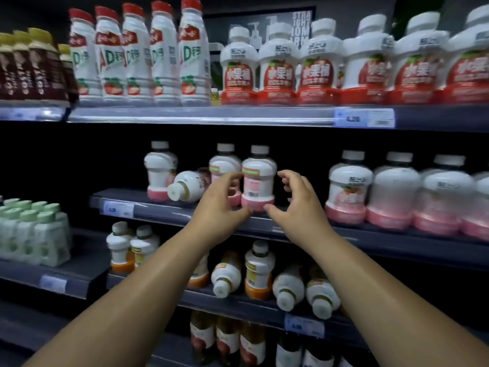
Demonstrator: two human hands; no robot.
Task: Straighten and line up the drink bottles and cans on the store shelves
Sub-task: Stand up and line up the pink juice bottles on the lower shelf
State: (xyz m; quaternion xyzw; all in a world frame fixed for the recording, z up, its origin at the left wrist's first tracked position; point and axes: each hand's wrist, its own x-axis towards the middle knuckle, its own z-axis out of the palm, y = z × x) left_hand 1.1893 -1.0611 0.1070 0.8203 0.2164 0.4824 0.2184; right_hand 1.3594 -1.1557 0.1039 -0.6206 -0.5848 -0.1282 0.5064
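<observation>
Dark metal shelving [164,211] fills the view; its lowest tier is cut off by the frame and by both forearms.

Top shelf: tall white bottles with red caps [137,56] and squat white bottles with red labels [317,70], upright in rows. Print is blurred and unreadable.

Middle shelf, right: a row of white pink-based bottles [397,192], upright, with the last one cut off at the frame edge.

Shelf below: white orange-based bottles [288,287], several lying with caps forward, some hidden behind the arms.

Left hand [219,207]: curled fingertips on the left shoulder of a white plastic bottle with a pink base and grey cap [258,178], thumb against its base. This bottle stands upright at the middle shelf's front edge, barcode side out.

Right hand [296,205]: cupped, fingers bent but clear of the bottle, thumb tip near its base; contact is uncertain.

A similar upright bottle [225,165] stands behind, half hidden by the left fingers.

Toppled white bottle [188,186]: on its side, cap pointing forward-left, base hidden.

Blue price tag [363,117]: smeared.
</observation>
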